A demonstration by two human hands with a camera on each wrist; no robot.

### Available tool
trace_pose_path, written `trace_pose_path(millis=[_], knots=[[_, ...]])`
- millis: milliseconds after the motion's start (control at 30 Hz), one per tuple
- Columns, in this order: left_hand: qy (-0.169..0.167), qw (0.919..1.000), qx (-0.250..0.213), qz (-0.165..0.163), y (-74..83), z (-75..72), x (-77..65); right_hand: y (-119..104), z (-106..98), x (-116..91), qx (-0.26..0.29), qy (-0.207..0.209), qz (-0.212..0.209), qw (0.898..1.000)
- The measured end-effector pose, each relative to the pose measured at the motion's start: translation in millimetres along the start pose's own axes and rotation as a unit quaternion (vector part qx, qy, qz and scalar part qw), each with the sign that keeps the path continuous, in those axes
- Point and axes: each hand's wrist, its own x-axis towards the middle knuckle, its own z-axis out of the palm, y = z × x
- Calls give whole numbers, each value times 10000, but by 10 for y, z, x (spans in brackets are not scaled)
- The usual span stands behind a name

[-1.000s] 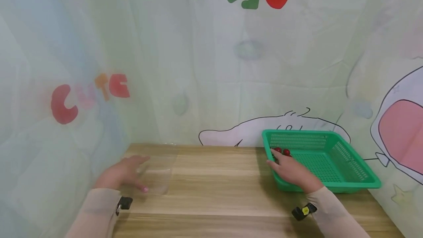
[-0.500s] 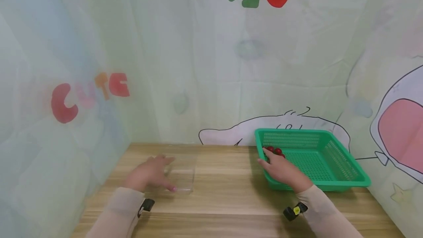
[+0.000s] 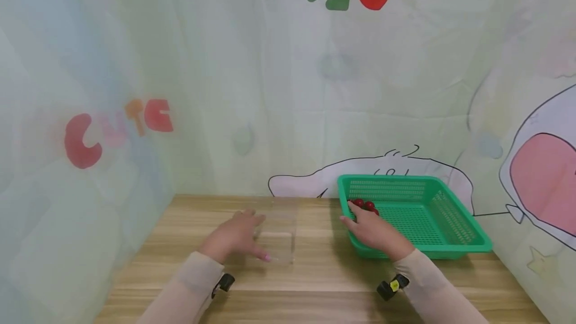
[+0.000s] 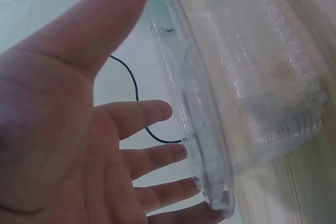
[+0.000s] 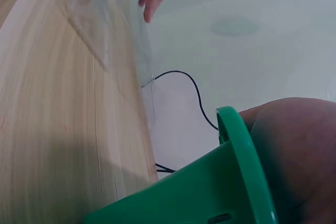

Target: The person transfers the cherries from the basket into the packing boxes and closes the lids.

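Inside the basket [image 3: 450,249], at least 3 red balls [image 3: 369,205] are being held, bunched at its left end and partly covered by the right hand [image 3: 373,231]. To the basket's left and apart from it, the box [image 4: 210,114] is being supported by the table [image 3: 297,304], its rim upward. The box's left end is being spanned by the left hand [image 3: 236,236]: its fingers are being held nearly straight and apart, and the rim is being touched by the little finger. The basket's left rim is being straddled by the right thumb and index finger; whether it is being clamped cannot be told, as the other fingers are being hidden. Clear, smooth walls are being shown by the box, green plastic mesh by the basket, pale wood grain by the table.
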Motion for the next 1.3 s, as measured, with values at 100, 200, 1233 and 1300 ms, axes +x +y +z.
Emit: trace_pose_path(millis=[100, 200, 1233, 1300], knots=[[-89, 9999, -98, 94, -13, -33, -22, -57, 9, 14, 60, 8, -93, 9999], [-255, 9993, -188, 216, -80, -105, -55, -102, -12, 25, 189, 49, -151, 9997], [-391, 9988, -1, 284, 104, -47, 160, -369, -27, 7, 342, -335, -773, 9959], [-382, 9988, 28, 306, 124, -49, 166, -357, -106, -9, 328, -388, -800, 9955]])
